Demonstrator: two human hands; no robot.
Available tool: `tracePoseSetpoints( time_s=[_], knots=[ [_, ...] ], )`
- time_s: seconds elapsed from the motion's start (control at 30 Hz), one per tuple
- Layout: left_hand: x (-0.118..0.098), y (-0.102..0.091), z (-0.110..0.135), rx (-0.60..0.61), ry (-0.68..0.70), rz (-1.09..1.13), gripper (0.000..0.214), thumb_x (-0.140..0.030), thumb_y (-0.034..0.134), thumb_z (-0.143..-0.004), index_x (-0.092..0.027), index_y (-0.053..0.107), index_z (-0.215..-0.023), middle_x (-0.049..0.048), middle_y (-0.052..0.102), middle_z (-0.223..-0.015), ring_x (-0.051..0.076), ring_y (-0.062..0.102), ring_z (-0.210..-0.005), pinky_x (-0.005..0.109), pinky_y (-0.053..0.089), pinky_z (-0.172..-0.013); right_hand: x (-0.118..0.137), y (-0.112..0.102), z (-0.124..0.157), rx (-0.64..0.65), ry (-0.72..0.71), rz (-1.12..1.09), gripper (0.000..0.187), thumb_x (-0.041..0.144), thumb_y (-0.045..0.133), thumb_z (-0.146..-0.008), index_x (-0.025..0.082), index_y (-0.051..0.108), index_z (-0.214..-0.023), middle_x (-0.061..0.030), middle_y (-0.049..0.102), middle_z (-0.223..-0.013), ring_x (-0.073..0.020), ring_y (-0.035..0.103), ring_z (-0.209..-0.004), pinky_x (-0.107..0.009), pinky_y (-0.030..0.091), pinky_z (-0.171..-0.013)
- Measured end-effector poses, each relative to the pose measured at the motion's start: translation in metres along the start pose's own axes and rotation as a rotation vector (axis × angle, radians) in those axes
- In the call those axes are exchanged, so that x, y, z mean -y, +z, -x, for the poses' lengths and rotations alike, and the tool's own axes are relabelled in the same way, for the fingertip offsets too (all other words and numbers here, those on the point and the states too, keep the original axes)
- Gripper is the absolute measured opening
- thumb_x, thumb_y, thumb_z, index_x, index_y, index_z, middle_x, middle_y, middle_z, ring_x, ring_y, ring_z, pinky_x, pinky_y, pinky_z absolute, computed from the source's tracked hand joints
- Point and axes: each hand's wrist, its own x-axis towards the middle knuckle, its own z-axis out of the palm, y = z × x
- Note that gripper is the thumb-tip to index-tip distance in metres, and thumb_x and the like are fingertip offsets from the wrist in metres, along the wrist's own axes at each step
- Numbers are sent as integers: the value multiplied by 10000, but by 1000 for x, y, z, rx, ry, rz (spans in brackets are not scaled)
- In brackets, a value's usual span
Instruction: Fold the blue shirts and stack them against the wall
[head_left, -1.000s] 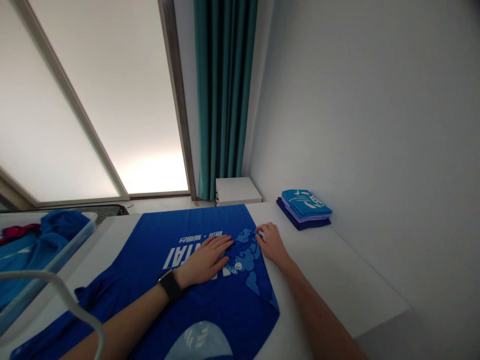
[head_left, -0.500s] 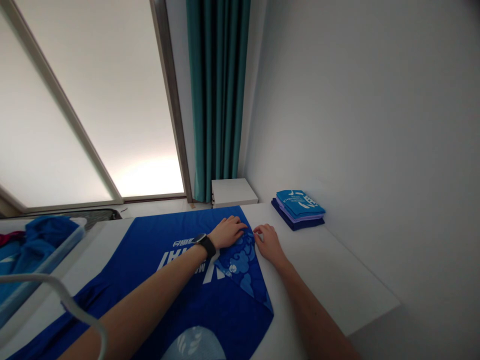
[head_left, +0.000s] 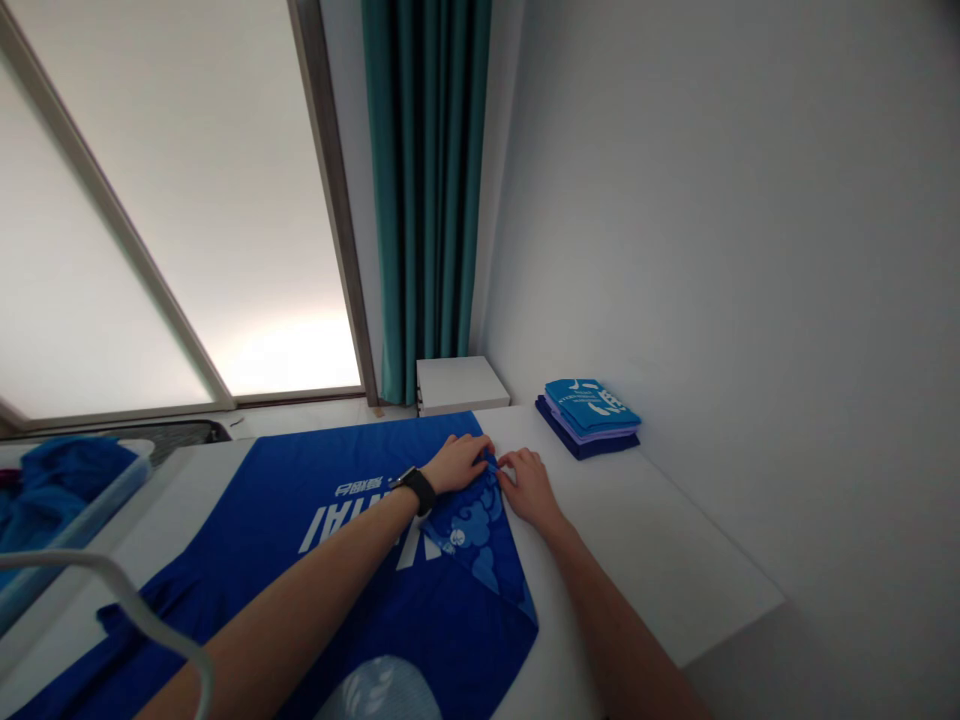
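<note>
A blue T-shirt (head_left: 240, 530) with white lettering lies spread over the white table (head_left: 637, 540). Part of its right edge is turned over, showing a lighter cloud pattern on the folded-in part. My left hand (head_left: 456, 464), with a black watch at the wrist, rests on the shirt near its far right corner, fingers curled and closed on the cloth. Just to its right, my right hand (head_left: 529, 488) pinches the same edge between thumb and finger. My left forearm covers some of the lettering.
A stack of folded clothes (head_left: 592, 412) sits at the back right, by the wall. At left stands a light-blue plastic bin (head_left: 105, 515) holding rumpled clothes. A white curved tube (head_left: 127, 590) crosses the lower left. Behind the table are a white cabinet (head_left: 461, 382) and a green curtain (head_left: 427, 200).
My left fingers have gone from lying flatter on the cloth to curling at its edge. My right hand has drawn in closer to it. The view has shifted slightly.
</note>
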Motion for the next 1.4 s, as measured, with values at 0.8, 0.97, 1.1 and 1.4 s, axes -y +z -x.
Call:
tracePoseSetpoints(
  time_s=[0.8, 0.97, 1.1, 1.4],
  knots=[
    [-26, 28, 63, -7, 124, -159, 560, -481, 291, -997, -195, 317, -1477, 91, 340, -1543, 224, 299, -1422, 422, 190, -1161, 5, -4, 2, 14, 0, 15, 105, 258, 526, -879, 211, 597, -940, -59, 590, -968, -225, 504, -971, -328, 374, -863],
    [-21, 24, 62, 1, 102, -144, 585, -492, 321, -987, -173, 327, -1477, 104, 333, -1543, 235, 275, -1433, 433, 191, -1166, 5, -6, 4, 50, -20, 13, 157, 264, 540, -875, 202, 594, -1008, -76, 581, -1023, -234, 491, -1013, -338, 372, -893],
    [-17, 16, 68, 37, 94, -133, 577, -483, 318, -991, -181, 318, -1483, 99, 306, -1555, 234, 268, -1436, 444, 197, -1166, 3, -6, 4, 64, -17, 13, 153, 249, 524, -887, 205, 597, -1014, -73, 576, -1026, -229, 490, -1011, -338, 368, -899],
    [-9, 3, 96, 51, 87, -107, 560, -455, 334, -996, -202, 297, -1493, 101, 297, -1558, 238, 267, -1437, 473, 196, -1171, -1, -8, 1, 46, -31, -56, 237, 159, 420, -902, 184, 621, -1026, -83, 620, -1013, -213, 535, -989, -347, 408, -908]
  ],
)
